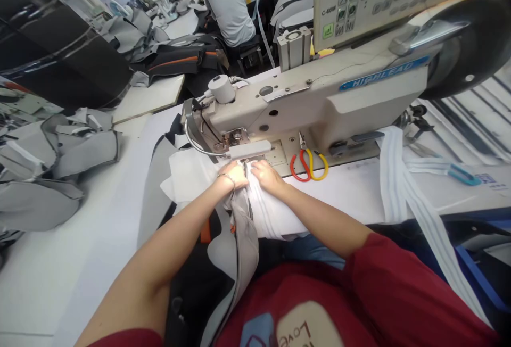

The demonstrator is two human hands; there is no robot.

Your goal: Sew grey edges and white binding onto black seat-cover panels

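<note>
Both my hands rest on fabric just in front of the needle of a cream sewing machine (319, 97). My left hand (233, 175), with a thin bracelet at the wrist, is closed on a grey fabric piece (243, 230) that hangs down toward my lap. My right hand (266, 174) presses with curled fingers on white fabric (267, 216) next to it. The two hands nearly touch under the machine's small lamp bar (249, 149).
Scissors with red and yellow handles (308, 165) lie on the machine bed right of my hands. White striped tape (403, 187) drapes over the table's right side. Grey cut pieces (48, 166) pile up at left. Another person in a white shirt (225, 1) sits at the back.
</note>
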